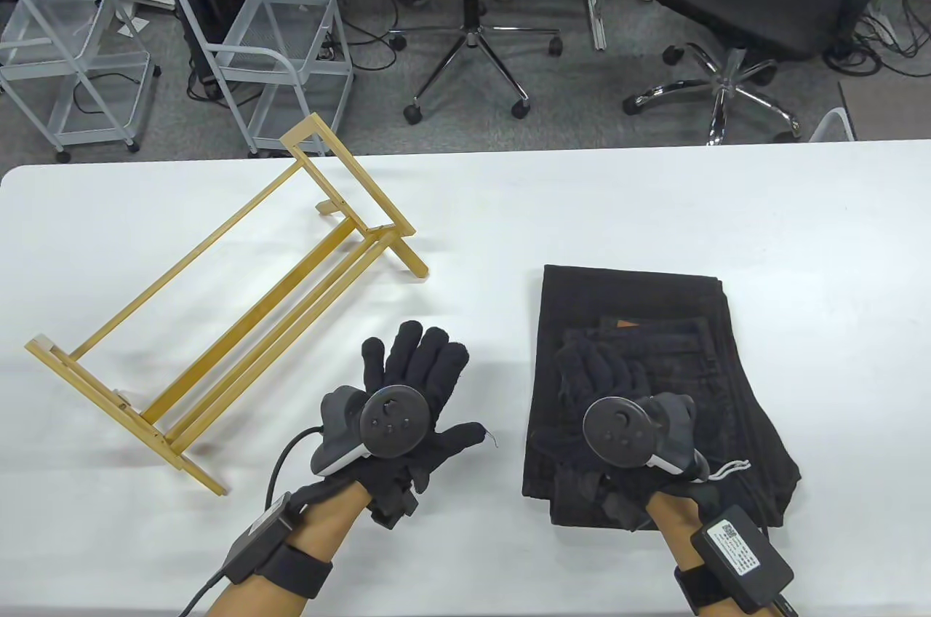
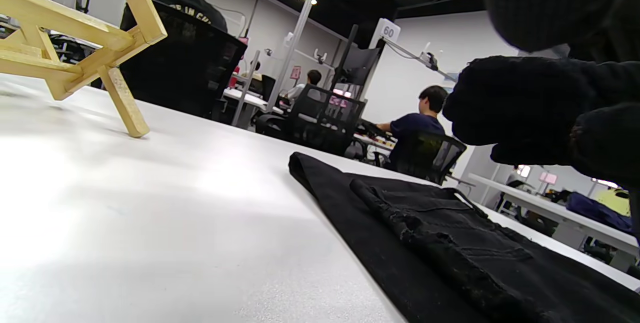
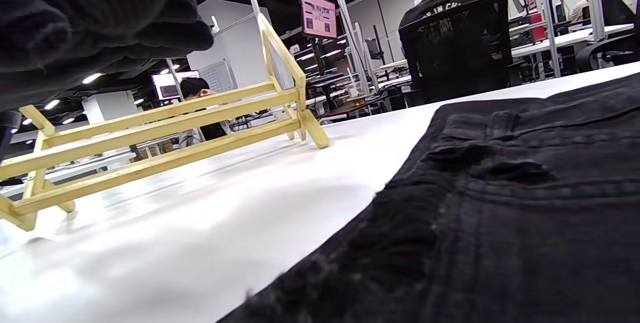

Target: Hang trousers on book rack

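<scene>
The trousers (image 1: pixel 654 384) are lying folded in the table view's lower right, long axis running up the frame, waistband edge apparently toward the bottom. The wooden rack (image 1: pixel 225 304) is sitting diagonally at left, well apart. The right hand (image 1: pixel 618 406) is resting flat on the trousers; the left hand (image 1: pixel 414 391) is spreading open beside them. Pickup seems to be starting; next, gripping and lifting.

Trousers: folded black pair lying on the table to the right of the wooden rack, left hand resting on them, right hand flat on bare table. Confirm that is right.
Not quite: the hands are swapped. In the table view the right hand rests on the folded black trousers, and the left hand lies spread on the bare table. The rest holds: the trousers lie to the right of the wooden rack.
</scene>
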A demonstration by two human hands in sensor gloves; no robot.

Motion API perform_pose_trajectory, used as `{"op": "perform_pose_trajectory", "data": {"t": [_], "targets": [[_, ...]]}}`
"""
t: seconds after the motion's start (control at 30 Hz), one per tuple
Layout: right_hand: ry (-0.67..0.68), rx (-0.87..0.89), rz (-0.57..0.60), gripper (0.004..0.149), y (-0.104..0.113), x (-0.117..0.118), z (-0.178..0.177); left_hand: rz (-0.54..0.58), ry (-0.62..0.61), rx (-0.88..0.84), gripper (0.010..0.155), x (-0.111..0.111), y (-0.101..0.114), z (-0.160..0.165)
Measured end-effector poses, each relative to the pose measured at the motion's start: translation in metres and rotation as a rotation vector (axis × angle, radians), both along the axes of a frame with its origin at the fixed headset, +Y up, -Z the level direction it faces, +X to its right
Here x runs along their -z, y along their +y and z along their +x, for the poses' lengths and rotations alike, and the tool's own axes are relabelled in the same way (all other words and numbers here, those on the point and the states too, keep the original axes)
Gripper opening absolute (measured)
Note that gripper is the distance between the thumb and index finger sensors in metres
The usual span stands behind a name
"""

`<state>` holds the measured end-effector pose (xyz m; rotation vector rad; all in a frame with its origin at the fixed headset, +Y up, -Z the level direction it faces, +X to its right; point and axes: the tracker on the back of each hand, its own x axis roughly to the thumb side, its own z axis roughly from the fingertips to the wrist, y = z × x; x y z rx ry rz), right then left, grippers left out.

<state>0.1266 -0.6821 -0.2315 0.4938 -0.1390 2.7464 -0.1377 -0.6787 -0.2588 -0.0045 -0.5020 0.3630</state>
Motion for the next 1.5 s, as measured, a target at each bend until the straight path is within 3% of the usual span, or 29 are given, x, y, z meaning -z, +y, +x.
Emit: {"op": "perform_pose_trajectory", "data": {"t": [0.43,1.07,1.5], "targets": [[-0.126,-0.052,-0.032,0.099,-0.010,0.016,0.013,-0.025,-0.007,-0.005,0.093,0.004,0.003,-0.001],[-0.373,-0.082,-0.101,0.104,-0.025,0.044,0.063,-0.036,-0.022,-0.017,0.092,0.007,0.004,0.008],[-0.538,-0.108,-0.256,0.109,-0.042,0.052,0.090,-0.061,-0.022,0.003,0.092,0.009,-0.001,0.010]]}}
